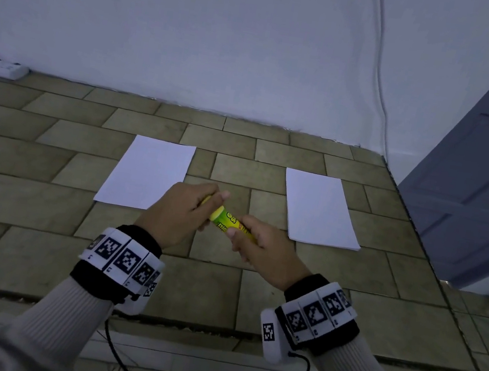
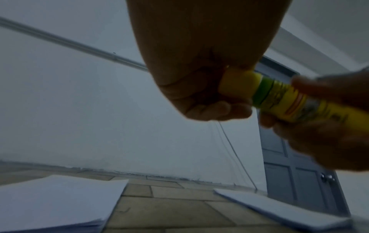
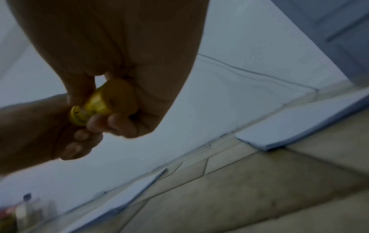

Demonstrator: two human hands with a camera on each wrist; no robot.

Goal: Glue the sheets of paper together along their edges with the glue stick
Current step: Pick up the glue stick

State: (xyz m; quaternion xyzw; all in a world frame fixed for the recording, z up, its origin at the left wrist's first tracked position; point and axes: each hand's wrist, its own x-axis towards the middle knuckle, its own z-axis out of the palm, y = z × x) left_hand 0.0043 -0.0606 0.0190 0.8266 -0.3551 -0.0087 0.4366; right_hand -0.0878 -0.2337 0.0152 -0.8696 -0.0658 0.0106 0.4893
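Two hands on the glue stick point(image 1: 230, 222) | left hand point(image 1: 179, 211) fingers curl round its cap, right hand point(image 1: 262, 246) grips its body | step: opening | next: pull cap off, rub paper point(image 1: 148, 174) edge

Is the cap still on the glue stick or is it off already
Still on. The yellow cap sits flush against the glue stick body, gripped by the left hand; the right hand holds the barrel. No glue shows.
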